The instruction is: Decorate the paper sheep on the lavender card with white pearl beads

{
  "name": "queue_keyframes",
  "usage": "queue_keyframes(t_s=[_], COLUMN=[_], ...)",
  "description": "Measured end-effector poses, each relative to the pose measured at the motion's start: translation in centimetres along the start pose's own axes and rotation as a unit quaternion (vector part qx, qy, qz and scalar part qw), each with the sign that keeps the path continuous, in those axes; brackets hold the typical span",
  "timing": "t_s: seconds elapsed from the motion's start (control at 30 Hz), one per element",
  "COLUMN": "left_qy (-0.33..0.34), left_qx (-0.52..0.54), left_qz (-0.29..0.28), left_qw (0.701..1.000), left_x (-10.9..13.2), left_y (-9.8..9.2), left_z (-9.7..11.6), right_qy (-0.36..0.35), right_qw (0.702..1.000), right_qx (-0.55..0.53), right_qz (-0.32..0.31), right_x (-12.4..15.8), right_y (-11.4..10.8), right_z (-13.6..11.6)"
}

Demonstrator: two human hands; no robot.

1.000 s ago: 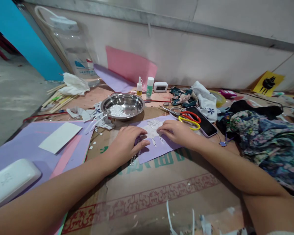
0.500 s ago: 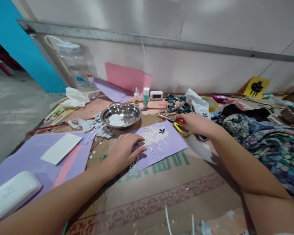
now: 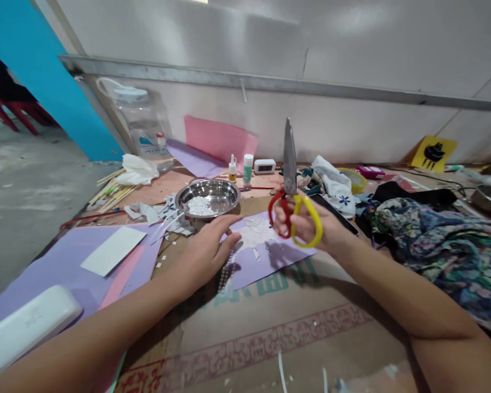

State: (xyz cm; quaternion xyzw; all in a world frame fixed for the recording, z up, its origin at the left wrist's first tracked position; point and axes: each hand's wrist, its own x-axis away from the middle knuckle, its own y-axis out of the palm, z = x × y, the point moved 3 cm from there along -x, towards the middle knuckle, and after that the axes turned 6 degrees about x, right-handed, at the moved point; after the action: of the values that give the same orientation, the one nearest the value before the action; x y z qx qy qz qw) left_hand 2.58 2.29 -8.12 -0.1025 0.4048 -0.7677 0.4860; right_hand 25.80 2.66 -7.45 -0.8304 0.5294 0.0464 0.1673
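My right hand (image 3: 305,221) grips a pair of scissors (image 3: 289,158) by its red and yellow handles, raised over the card. Their blades point up and look closed together. Below lies a purple card (image 3: 256,267) bearing a white animal-like shape with rows of small pearl beads on its upper part; the scissors and hand cover its right side. My left hand (image 3: 208,245) rests at the card's left edge, thumb and index finger apart. A string of pearl beads (image 3: 226,273) trails out beneath that hand; whether its hidden fingers touch the string I cannot see.
A steel bowl (image 3: 208,199) with white bits stands behind my left hand. Glue bottles (image 3: 247,169) and a small white device (image 3: 265,166) are by the wall. Purple sheets (image 3: 57,256) and a white case (image 3: 33,327) lie left; floral cloth (image 3: 425,234) lies right.
My right hand has lifted the scissors from behind the card's right corner, turned them blades-up and brought them above the card. My left hand stays at the card's left edge.
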Motion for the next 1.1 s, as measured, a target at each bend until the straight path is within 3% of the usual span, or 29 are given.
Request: queue_keyframes(t_s=[0.07,0.13,0.2,0.3,0.43,0.57,0.77,0.97,1.1], left_qy=[0.002,0.003,0.009,0.005,0.013,0.026,0.025,0.027,-0.003], left_qx=[0.054,0.095,0.105,0.017,-0.093,-0.122,-0.123,-0.002,0.13], left_qz=[0.012,-0.038,-0.054,-0.025,-0.032,-0.056,-0.126,-0.116,-0.102], left_qw=[0.998,0.995,0.993,1.0,0.995,0.991,0.984,0.993,0.986], left_x=[0.2,0.4,0.7,1.1,1.4,1.3,1.2,1.8,2.4], left_y=[-0.5,-0.5,-0.5,-0.8,-0.9,-0.5,0.9,1.7,1.9], left_z=[1.1,2.1,2.5,2.1,1.9,3.0,3.0,3.2,3.7], right_qy=[0.0,0.009,0.021,0.02,0.004,0.018,-0.021,-0.062,-0.043], right_qw=[0.993,0.983,0.978,0.983,0.995,1.0,0.987,0.967,0.964], right_qx=[-0.1,-0.153,-0.16,-0.112,-0.054,0.018,0.101,0.145,0.132], right_qz=[-0.062,-0.098,-0.13,-0.145,-0.087,0.006,0.127,0.202,0.226], right_x=[0.7,1.2,1.2,0.8,0.3,0.6,1.7,2.6,2.6], right_y=[3.5,5.5,5.7,3.8,2.1,3.6,5.0,4.8,4.3], right_z=[-0.4,-0.7,-1.0,-1.3,-1.3,-0.6,-1.0,-2.9,-3.7])
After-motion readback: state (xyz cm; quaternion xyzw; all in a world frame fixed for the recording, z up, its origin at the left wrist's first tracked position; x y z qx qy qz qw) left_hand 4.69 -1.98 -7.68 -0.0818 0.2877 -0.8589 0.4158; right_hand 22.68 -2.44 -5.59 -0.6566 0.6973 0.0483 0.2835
